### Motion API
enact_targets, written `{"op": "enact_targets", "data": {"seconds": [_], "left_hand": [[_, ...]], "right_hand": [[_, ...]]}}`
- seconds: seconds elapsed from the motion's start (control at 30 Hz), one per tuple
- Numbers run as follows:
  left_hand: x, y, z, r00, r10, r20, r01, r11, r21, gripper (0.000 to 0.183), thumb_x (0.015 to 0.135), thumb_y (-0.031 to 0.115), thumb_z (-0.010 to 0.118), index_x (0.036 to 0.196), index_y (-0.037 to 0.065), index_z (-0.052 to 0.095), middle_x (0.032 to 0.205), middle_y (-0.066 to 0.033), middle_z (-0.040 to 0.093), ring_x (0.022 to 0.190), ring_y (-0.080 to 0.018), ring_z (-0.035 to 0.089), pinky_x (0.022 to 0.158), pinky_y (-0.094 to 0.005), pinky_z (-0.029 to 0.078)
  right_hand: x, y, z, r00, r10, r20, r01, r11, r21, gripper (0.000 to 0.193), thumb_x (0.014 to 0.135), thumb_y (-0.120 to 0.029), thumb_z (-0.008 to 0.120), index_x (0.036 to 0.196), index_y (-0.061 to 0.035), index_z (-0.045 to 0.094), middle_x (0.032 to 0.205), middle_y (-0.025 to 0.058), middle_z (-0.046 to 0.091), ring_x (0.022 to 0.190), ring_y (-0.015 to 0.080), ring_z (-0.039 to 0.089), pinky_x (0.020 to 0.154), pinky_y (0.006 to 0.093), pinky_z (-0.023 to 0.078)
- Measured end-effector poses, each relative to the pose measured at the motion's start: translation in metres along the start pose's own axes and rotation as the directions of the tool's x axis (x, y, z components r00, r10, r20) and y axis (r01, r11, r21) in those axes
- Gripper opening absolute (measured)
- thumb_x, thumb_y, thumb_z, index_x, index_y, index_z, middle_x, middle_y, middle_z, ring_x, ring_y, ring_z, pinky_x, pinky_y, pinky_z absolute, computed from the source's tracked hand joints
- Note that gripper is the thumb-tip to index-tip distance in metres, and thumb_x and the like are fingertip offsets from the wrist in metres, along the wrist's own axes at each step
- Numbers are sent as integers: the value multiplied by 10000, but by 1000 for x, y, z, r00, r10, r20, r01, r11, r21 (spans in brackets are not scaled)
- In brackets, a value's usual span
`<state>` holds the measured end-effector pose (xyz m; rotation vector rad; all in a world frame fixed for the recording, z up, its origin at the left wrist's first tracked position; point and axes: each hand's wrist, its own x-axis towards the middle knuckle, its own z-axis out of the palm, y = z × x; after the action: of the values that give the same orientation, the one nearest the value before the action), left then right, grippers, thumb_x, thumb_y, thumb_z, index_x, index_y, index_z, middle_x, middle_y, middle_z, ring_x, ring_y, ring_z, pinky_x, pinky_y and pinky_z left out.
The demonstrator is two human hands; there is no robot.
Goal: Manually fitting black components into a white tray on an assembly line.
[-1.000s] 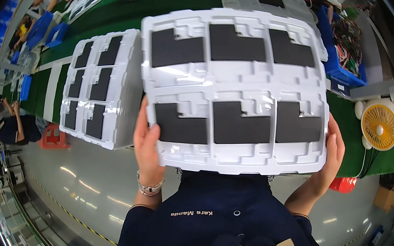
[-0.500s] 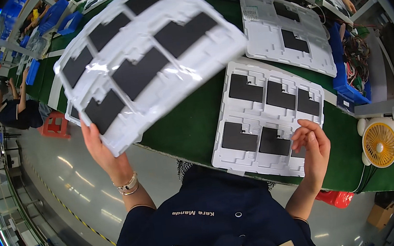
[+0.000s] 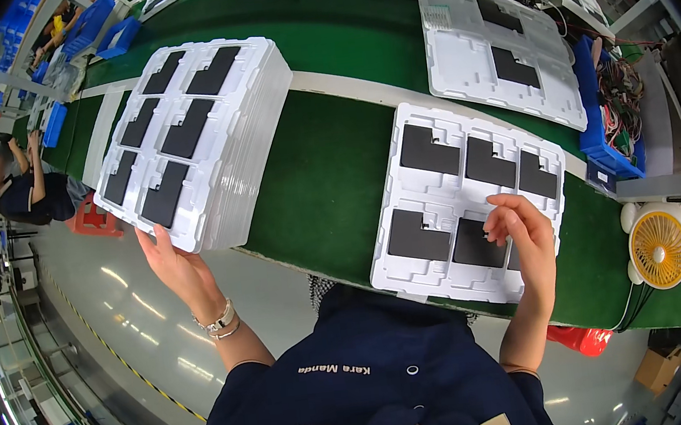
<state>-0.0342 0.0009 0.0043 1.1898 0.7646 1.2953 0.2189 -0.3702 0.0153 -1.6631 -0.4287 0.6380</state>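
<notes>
Fingers (image 3: pixel 162 239) of the left hand (image 3: pixel 183 272) rest, slightly parted, at the near corner of the top tray (image 3: pixel 254 58); whether they press on its rim I cannot tell. The right hand (image 3: pixel 528 233) hangs over the single tray (image 3: pixel 415 275), its fingers bent and a narrow gap between thumb and forefinger; nothing shows in it, and I cannot tell whether it touches the tray. That hand stands in the way of the near right pocket, hiding most of one dark piece (image 3: pixel 514 258); five others lie in plain sight. The top tray, white with six dark pieces, caps a tall stack (image 3: pixel 247 168) on the left, its near end at the edge of the green tabletop (image 3: pixel 316 182). Bare green lies between stack and single tray. Beyond the single tray, across a pale strip (image 3: pixel 343 88), sits a greyish tray (image 3: pixel 456 48) with two dark pieces. To its right a blue box (image 3: pixel 587 92) holds tangled wires (image 3: pixel 620 101), and nearer stands a yellow-and-white fan (image 3: pixel 659 232). Far left, a co-worker (image 3: pixel 22 186) is beside a red stool (image 3: pixel 93 220).
</notes>
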Motion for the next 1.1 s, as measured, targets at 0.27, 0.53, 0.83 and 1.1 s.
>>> {"op": "enact_targets", "data": {"seconds": [0.27,0.53,0.83,1.1], "left_hand": [[0,-8,-21,989,73,-130,-29,949,313,429,1045,169,461,1422,-21,385,922,-22,582,769,-65,549,656,-224,444],[-14,-1,23,872,462,-162,-364,833,416,368,1001,120,424,1327,-48,415,596,58,278,519,-39,240,489,-222,192],[-65,-18,143,566,305,766,-535,843,60,349,888,15,606,1234,-12,569,757,-32,587,685,-120,555,643,-254,465],[-73,-68,220,460,152,875,-525,841,129,536,907,165,662,1382,30,456,1151,-112,620,993,-178,618,763,-279,522]], "right_hand": [[16,-16,8,994,-35,107,64,959,-277,235,971,-111,533,1154,-15,646,827,62,655,731,109,584,664,245,461],[60,-9,24,908,-382,171,344,450,-824,235,836,-119,702,1027,0,635,881,115,616,859,283,621,714,381,522],[94,21,27,926,-352,138,279,389,-878,277,808,-158,734,989,17,619,951,145,600,963,290,598,757,398,529],[73,-15,16,994,-10,110,66,853,-518,169,894,-157,658,980,-19,610,764,112,616,698,268,572,691,350,467]]}}
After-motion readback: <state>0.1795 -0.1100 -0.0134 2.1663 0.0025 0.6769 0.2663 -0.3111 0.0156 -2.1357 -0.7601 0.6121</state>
